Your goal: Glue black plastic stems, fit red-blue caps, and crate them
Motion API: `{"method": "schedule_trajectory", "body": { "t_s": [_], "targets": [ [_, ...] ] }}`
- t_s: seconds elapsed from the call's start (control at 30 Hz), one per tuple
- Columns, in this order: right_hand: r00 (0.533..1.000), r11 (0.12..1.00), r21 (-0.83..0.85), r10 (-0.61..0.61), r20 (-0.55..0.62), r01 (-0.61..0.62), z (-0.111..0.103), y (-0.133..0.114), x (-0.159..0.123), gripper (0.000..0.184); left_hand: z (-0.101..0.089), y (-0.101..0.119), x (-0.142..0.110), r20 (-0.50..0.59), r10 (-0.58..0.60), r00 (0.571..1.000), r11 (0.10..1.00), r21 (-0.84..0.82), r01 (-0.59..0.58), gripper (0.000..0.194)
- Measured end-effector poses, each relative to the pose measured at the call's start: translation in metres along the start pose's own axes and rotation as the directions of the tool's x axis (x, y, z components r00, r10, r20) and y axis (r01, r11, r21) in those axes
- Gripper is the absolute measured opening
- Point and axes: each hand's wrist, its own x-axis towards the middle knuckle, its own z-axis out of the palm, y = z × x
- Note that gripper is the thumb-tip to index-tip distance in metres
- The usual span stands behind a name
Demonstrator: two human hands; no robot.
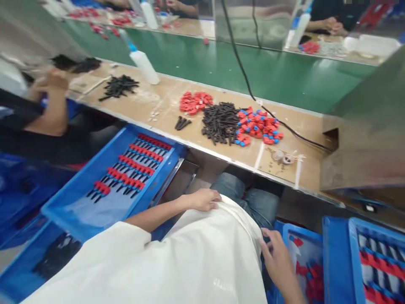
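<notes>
My left hand [205, 199] is closed on the hem of the white shirt [205, 257], over my lap. At the shirt's right side is my right hand [276, 249], its thumb and fingers apart and nothing visible between them. The hand is beside the shirt's edge; whether it touches the cloth is hard to tell. Below the hem show the legs of blue jeans [253, 202].
On the bench [167, 122] lie black sticks [221, 122], plain red pieces [195, 102] and red-blue pieces [259, 124]. A blue tray [60, 202] holds rows of assembled parts; a blue bin [303, 230] stands right. A co-worker's arm [52, 105] is left; a cable [240, 63] crosses the bench.
</notes>
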Motion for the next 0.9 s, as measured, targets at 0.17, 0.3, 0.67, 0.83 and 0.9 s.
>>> {"method": "schedule_trajectory", "body": {
  "t_s": [0.17, 0.3, 0.67, 0.83, 0.9],
  "targets": [
    [0.978, 0.987, -0.113, -0.091, 0.189, 0.114, 0.031, 0.009, 0.052, 0.028, 0.011, 0.004, -0.007, -0.063, -0.029, 0.998, 0.999, 0.024, 0.030, 0.021],
    [0.961, 0.975, -0.137, -0.139, 0.239, 0.175, 0.015, 0.007, 0.078, 0.033, 0.000, -0.005, -0.003, -0.231, -0.132, 0.964, 0.990, -0.070, 0.119, 0.024],
    [0.985, 0.976, -0.166, -0.122, 0.124, 0.142, -0.034, -0.020, 0.137, 0.051, -0.057, -0.033, 0.002, -0.034, -0.315, 0.949, 0.929, -0.215, 0.301, 0.019],
    [0.976, 0.988, -0.146, 0.073, 0.203, -0.044, -0.057, -0.008, 0.135, 0.055, -0.064, -0.016, 0.027, 0.111, -0.216, 0.970, 0.894, -0.377, 0.242, 0.027],
    [0.961, 0.988, -0.096, 0.140, 0.238, -0.121, -0.060, -0.003, 0.136, 0.059, -0.062, 0.003, 0.038, 0.254, -0.014, 0.967, 0.813, -0.559, 0.159, 0.030]
  ]
}}
